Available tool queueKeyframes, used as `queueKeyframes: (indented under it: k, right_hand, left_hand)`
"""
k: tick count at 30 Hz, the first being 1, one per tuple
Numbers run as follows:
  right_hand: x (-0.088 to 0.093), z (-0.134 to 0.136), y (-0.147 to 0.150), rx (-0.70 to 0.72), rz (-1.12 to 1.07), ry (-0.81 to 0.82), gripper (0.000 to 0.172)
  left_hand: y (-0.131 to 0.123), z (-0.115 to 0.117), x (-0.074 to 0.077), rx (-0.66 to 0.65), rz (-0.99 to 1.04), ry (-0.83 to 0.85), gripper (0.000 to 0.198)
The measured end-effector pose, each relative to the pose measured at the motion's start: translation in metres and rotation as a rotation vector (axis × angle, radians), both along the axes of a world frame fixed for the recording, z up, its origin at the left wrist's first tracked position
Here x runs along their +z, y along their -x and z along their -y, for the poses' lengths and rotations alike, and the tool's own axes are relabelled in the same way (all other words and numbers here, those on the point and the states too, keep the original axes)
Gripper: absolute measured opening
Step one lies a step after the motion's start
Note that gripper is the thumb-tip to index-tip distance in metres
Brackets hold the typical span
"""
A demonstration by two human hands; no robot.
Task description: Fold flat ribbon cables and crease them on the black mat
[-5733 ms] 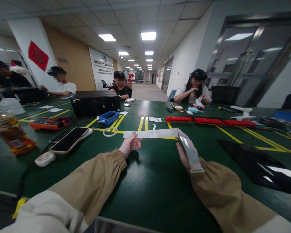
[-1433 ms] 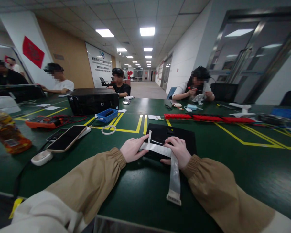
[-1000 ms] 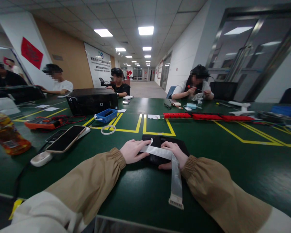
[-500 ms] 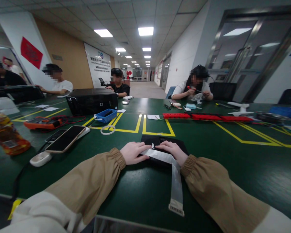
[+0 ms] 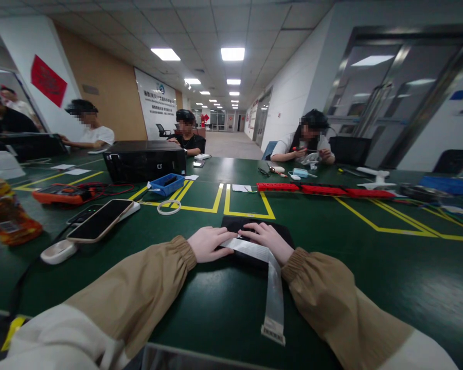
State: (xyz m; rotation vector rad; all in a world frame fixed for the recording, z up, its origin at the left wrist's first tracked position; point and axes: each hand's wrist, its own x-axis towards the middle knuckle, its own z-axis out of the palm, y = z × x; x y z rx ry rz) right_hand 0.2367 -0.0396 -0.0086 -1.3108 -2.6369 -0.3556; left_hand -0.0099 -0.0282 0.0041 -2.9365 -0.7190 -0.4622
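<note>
A flat black object (image 5: 285,234) lies on the green table in front of me. Across its near side runs a silver-grey flat ribbon cable (image 5: 250,248), which folds down toward me and ends in a wide connector (image 5: 273,331) on the table. My left hand (image 5: 210,243) rests with fingers stretched out, their tips on the cable's left end. From the other side, my right hand (image 5: 268,240) lies over the black object with its fingers extended and tips near the left hand's. What lies under the right palm is hidden.
To the left are a phone (image 5: 101,221), a white puck-like device (image 5: 59,252), a drink bottle (image 5: 7,213) and an orange multimeter (image 5: 59,194). Farther back stand a blue tray (image 5: 165,185), a black box (image 5: 144,160) and a red strip (image 5: 324,189). Several people sit around the table.
The view has shifted slightly. My right fingers have moved a little closer to the left fingertips, covering the small white piece that showed between the hands.
</note>
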Motion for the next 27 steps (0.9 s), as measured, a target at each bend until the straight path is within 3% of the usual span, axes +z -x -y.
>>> queueKeyframes:
  k: [9, 27]
  right_hand:
    - [0.006, 0.009, 0.009, -0.001, -0.175, 0.041, 0.04]
    - [0.004, 0.008, 0.008, 0.034, -0.305, 0.034, 0.033]
  left_hand:
    - [-0.003, 0.001, 0.002, -0.049, -0.061, 0.036, 0.056]
    - [-0.026, 0.003, 0.011, 0.266, -0.13, 0.103, 0.053]
